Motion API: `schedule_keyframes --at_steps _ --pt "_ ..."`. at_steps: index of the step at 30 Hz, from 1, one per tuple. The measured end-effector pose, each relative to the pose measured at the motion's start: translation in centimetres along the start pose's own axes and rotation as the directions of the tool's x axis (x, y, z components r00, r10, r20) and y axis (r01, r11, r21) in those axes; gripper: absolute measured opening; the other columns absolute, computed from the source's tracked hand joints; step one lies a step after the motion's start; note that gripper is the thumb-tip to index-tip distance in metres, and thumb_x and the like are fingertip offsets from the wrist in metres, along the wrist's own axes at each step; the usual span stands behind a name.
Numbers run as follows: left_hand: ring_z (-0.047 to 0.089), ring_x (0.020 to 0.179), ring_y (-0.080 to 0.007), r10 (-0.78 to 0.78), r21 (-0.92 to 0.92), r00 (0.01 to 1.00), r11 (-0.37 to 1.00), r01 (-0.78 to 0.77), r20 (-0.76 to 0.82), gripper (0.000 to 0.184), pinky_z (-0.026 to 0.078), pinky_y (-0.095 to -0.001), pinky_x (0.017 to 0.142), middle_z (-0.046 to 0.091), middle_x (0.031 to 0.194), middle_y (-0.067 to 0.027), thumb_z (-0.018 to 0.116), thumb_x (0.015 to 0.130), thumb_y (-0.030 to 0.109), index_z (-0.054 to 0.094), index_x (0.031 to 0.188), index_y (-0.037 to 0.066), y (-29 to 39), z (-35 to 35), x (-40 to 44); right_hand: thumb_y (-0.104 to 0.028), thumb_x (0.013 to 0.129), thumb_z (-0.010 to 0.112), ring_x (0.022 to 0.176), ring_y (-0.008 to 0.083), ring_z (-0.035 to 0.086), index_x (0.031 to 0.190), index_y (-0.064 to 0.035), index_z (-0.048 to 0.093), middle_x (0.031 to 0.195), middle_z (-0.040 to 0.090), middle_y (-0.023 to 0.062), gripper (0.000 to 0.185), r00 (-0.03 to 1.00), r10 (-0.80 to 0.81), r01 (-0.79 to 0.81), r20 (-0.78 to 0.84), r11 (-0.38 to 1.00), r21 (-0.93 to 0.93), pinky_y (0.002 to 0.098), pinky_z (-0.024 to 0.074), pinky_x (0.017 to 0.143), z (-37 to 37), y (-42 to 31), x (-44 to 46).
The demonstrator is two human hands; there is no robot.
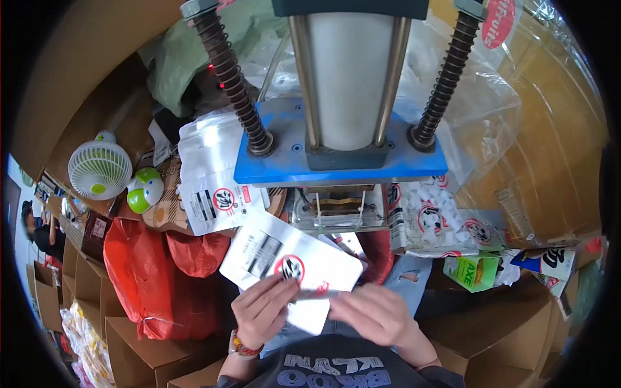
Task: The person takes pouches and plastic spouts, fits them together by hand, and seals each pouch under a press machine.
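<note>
My left hand (pixel 265 309), with a beaded bracelet at the wrist, is closed on the lower edge of a white printed pouch (pixel 323 258) with a red round logo. My right hand (pixel 372 313) is pinched at the same edge, slightly blurred; what lies between its fingers is too small to make out. Just beyond the pouch stands a press with a blue plate (pixel 343 165) and a metal jig (pixel 339 205) under it. More white pouches (pixel 206 161) lie in a stack to the left of the press.
A small fan (pixel 99 169) and a green-and-white object (pixel 145 191) are at the left, above red bags (pixel 142 278). A box of small white pieces (pixel 430 216) sits right of the press. Cardboard boxes (pixel 498 330) flank me. A person (pixel 46 236) is at the far left.
</note>
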State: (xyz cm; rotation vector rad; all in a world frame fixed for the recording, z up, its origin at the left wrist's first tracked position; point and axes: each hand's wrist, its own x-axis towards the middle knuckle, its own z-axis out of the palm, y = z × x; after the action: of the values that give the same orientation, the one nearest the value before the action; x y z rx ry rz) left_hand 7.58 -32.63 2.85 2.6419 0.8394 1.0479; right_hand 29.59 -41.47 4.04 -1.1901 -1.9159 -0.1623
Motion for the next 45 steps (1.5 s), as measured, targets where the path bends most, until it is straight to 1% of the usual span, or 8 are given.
schedule_keyframes --at_steps 9,18,22,24,26,29,33,45 --pt "0.063 0.067 -0.0062 -0.393 -0.498 0.714 0.522 0.692 0.58 0.016 0.05 -0.0245 0.061 0.074 0.079 -0.0022 0.072 0.091 0.014 0.075 0.093 -0.001 -2.7 8.3 -0.5 -0.032 0.074 0.082 0.11 0.0374 0.057 0.129 0.001 0.057 0.117 0.062 0.0176 0.068 0.877 0.478 -0.48 0.041 0.877 0.037 0.0442 0.0394 0.099 0.2 3.6 -0.7" --pt "0.069 0.086 -0.0141 -0.529 -0.724 0.567 -0.142 0.675 0.632 0.02 0.055 -0.0272 0.077 0.072 0.102 -0.0097 0.066 0.092 0.004 0.069 0.109 -0.005 -4.7 11.3 6.1 -0.025 0.098 0.055 0.113 0.0392 0.052 0.12 -0.0013 0.061 0.119 0.06 0.0173 0.033 0.693 0.705 -0.666 -0.153 0.544 -0.51 0.045 0.0409 0.098 -1.1 9.4 -3.5" --pt "0.067 0.098 -0.0194 -0.51 -0.666 0.743 0.375 0.645 0.432 0.052 0.053 -0.0333 0.084 0.067 0.119 -0.0156 0.076 0.088 0.024 0.058 0.128 -0.005 -7.5 9.9 5.3 -0.02 0.099 0.053 0.107 0.0381 0.052 0.113 -0.0014 0.062 0.115 0.059 0.0151 0.026 0.663 0.744 -0.667 0.086 0.639 -0.384 0.0441 0.0411 0.095 -1.8 8.4 -4.8" --pt "0.053 0.127 -0.0323 -0.378 0.007 0.915 0.924 0.383 -0.138 0.089 0.039 -0.0502 0.106 0.049 0.144 -0.0219 0.082 0.077 0.04 0.041 0.146 0.001 -9.6 6.8 5.1 -0.017 0.098 0.053 0.108 0.0364 0.054 0.111 -0.002 0.064 0.114 0.06 0.0148 0.022 0.736 0.674 -0.645 0.072 0.729 -0.231 0.0417 0.0426 0.095 -2.8 8.9 -5.4" --pt "0.025 0.147 -0.0376 -0.463 0.629 0.882 0.66 0.41 -0.089 0.108 0.014 -0.0633 0.114 0.03 0.157 -0.0193 0.083 0.069 0.051 0.031 0.153 0.008 -11.3 5.0 4.4 -0.011 0.096 0.055 0.106 0.0344 0.058 0.112 -0.0028 0.063 0.115 0.061 0.0146 0.02 0.748 0.656 -0.647 0.103 0.755 -0.108 0.039 0.0458 0.091 -3.7 9.8 -6.0" --pt "0.026 0.148 -0.0307 -0.428 0.508 0.891 0.807 0.301 0.152 0.083 0.01 -0.0648 0.115 0.033 0.158 -0.0103 0.077 0.08 0.037 0.038 0.15 0.015 -15.8 5.1 -0.8 -0.001 0.091 0.059 0.099 0.029 0.063 0.113 -0.0028 0.063 0.113 0.064 0.0129 0.023 0.744 0.665 -0.665 0.063 0.746 -0.02 0.0349 0.0496 0.083 -3.8 11.9 -6.2" --pt "0.072 0.096 -0.0304 -0.441 -0.023 0.886 0.897 0.442 -0.142 0.029 0.056 -0.0321 0.079 0.075 0.097 -0.0118 0.063 0.079 -0.009 0.075 0.102 0.003 -12.7 3.4 -2.0 0.004 0.082 0.068 0.094 0.0229 0.064 0.108 -0.0009 0.065 0.109 0.067 0.0113 0.027 0.693 0.683 -0.695 -0.233 0.718 0.036 0.0334 0.0506 0.08 -4.3 8.4 -2.3" --pt "0.072 0.1 -0.0232 0.127 -0.376 0.954 0.927 -0.016 0.272 0.034 0.06 -0.0328 0.075 0.074 0.103 -0.0054 0.068 0.073 0.003 0.073 0.107 0.006 1.8 -3.2 3.4 -0.003 0.08 0.071 0.102 0.0224 0.07 0.102 -0.0061 0.074 0.106 0.073 0.0076 0.023 0.987 -0.039 -0.034 0.153 0.892 0.45 0.0386 0.0512 0.1 -6.7 -1.2 2.7"
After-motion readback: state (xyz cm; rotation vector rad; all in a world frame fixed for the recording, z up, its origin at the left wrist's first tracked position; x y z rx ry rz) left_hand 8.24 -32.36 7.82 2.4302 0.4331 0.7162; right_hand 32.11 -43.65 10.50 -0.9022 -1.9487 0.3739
